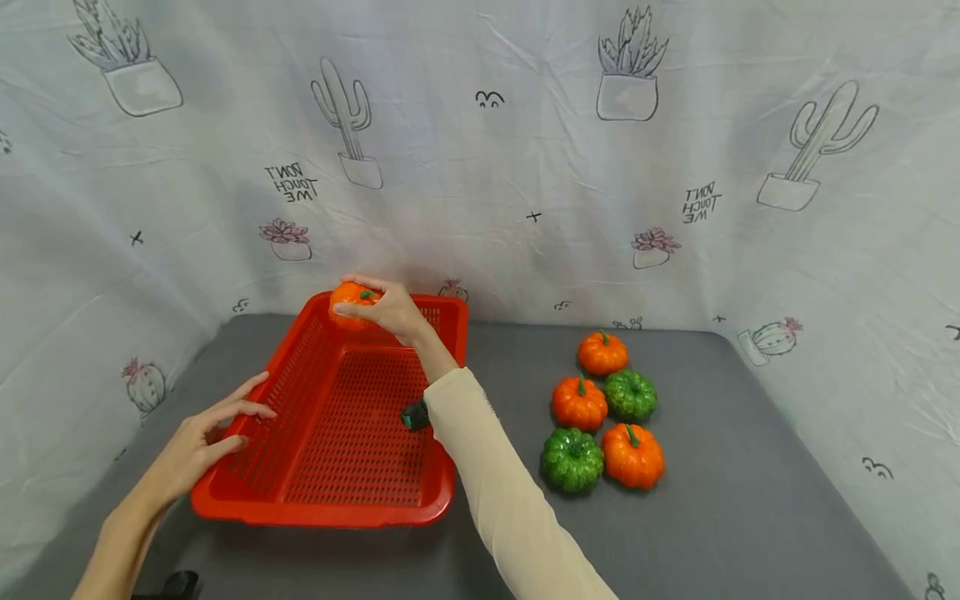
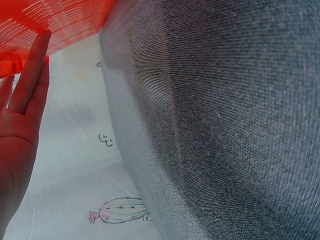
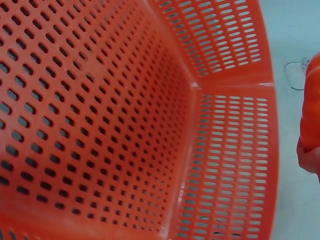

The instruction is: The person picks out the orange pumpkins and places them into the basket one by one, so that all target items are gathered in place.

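My right hand (image 1: 393, 310) grips a small orange pumpkin (image 1: 349, 302) with a green stem, over the far left corner of a red slotted plastic basket (image 1: 330, 514). In the right wrist view, part of that pumpkin (image 3: 312, 107) and a fingertip show at the right edge, beside the basket's wall (image 3: 227, 150). On the basket's left rim, my left hand (image 1: 197, 446) holds on, some fingers and the thumb reaching over the edge. The left wrist view shows other fingers (image 2: 31, 82) lying along the basket's outer side.
Right of the basket, orange pumpkins (image 1: 580, 404) and green pumpkins (image 1: 572, 461) sit in a cluster on the grey tabletop (image 1: 720, 500). A white cloth (image 1: 480, 167) printed with cacti hangs behind and at both sides.
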The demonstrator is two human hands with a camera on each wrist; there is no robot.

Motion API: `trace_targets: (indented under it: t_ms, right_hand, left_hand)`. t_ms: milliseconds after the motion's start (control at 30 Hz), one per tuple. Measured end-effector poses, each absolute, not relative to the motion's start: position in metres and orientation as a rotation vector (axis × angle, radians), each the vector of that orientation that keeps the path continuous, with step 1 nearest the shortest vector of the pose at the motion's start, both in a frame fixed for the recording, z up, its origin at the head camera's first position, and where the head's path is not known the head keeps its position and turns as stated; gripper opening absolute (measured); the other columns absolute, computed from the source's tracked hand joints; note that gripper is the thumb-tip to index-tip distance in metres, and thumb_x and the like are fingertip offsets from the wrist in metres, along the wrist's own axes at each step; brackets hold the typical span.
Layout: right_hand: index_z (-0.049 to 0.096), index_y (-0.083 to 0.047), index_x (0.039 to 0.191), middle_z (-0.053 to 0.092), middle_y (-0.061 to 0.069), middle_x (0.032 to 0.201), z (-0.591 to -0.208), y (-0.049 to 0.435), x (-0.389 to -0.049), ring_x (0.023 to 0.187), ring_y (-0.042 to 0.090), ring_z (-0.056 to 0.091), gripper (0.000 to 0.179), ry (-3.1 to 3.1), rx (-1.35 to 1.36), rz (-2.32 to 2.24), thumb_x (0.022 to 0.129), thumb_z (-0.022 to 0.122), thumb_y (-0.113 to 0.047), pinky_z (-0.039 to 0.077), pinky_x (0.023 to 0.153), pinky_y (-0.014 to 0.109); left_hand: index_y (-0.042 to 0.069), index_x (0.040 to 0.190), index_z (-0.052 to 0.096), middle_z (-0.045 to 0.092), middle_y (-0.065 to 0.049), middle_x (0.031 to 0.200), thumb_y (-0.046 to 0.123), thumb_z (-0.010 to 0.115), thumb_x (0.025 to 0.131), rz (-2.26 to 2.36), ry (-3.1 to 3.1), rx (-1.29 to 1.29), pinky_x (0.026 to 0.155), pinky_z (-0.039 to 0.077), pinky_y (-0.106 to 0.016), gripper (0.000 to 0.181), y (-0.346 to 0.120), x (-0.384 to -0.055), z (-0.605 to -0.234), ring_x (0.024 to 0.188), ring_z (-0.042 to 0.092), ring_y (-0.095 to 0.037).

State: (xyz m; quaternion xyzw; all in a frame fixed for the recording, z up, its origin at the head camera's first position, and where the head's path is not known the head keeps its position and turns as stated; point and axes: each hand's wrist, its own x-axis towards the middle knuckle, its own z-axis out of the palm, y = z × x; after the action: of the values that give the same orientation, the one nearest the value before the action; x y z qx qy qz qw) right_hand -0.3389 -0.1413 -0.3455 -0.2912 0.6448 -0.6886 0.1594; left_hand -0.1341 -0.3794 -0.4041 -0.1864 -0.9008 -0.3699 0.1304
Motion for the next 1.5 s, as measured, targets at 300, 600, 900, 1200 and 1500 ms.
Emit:
trace_targets:
  t_ms: [300, 600, 900, 1200, 1500]
  right_hand:
    - [0.064, -0.016, 0.126, 0.059, -0.01, 0.111, -0.366, -0.155, -0.334, 0.077, 0.008, 0.056, 0.047, 1.859, -0.717, -1.987, 0.081, 0.077, -0.012, 0.049, 0.067, 0.021]
    - [0.064, -0.017, 0.127, 0.053, -0.011, 0.127, -0.377, -0.163, -0.341, 0.085, 0.009, 0.056, 0.05, 2.03, -0.732, -1.874, 0.079, 0.079, -0.017, 0.049, 0.072, 0.023]
    - [0.068, -0.018, 0.121, 0.055, -0.008, 0.131, -0.392, -0.164, -0.345, 0.109, 0.012, 0.053, 0.047, 2.054, -0.626, -1.869, 0.076, 0.082, -0.017, 0.049, 0.082, 0.028]
    - [0.07, -0.022, 0.119, 0.057, -0.01, 0.131, -0.407, -0.168, -0.342, 0.125, 0.016, 0.046, 0.05, 2.228, -0.592, -1.692, 0.071, 0.086, -0.023, 0.046, 0.091, 0.034]
    - [0.072, -0.021, 0.114, 0.054, -0.005, 0.135, -0.427, -0.174, -0.334, 0.131, 0.021, 0.04, 0.048, 2.297, -0.532, -1.633, 0.069, 0.087, -0.024, 0.044, 0.096, 0.038]
  left_hand:
    - [0.006, 0.116, 0.063, 0.03, -0.006, 0.155, -0.007, 0.054, 0.09, -1.111, -2.594, -0.574, 0.061, 0.038, -0.025, 0.031, -0.376, -0.127, -0.407, 0.122, 0.035, 0.004]
    - [0.01, 0.116, 0.064, 0.032, -0.012, 0.153, -0.004, 0.053, 0.092, -1.061, -2.63, -0.506, 0.07, 0.041, -0.024, 0.03, -0.377, -0.127, -0.406, 0.128, 0.033, 0.005]
    - [0.01, 0.116, 0.064, 0.031, -0.011, 0.154, -0.002, 0.052, 0.092, -1.077, -2.637, -0.493, 0.064, 0.038, -0.025, 0.029, -0.375, -0.129, -0.405, 0.126, 0.034, 0.005]
    - [0.009, 0.116, 0.064, 0.032, -0.013, 0.153, -0.003, 0.053, 0.092, -1.065, -2.637, -0.498, 0.066, 0.036, -0.025, 0.029, -0.377, -0.131, -0.406, 0.13, 0.03, 0.006]
    - [0.01, 0.115, 0.065, 0.034, -0.008, 0.153, -0.004, 0.055, 0.09, -1.078, -2.605, -0.512, 0.066, 0.036, -0.024, 0.031, -0.375, -0.13, -0.405, 0.125, 0.035, 0.004]
